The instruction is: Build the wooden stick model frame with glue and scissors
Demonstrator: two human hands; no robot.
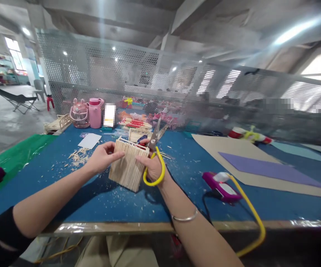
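Concrete rm around stick box, mesh screen behind it, blue tabletop below. Your L hand pinches the box's left side, R hand its right. Prob part-done: front wall filled, top frame looks unfilled; other sides, can't tell. Scissors hang on R hand, blades apart. Wood scraps left of box.

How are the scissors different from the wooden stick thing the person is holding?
The scissors have grey metal blades and yellow handles, but the stick piece is pale wood colour.
The scissors' blades spread apart like a V, while the stick piece has a face of sticks lined up side by side.
The scissors are at the right grip; the left grip touches only the stick piece.
Both are above the blue table.
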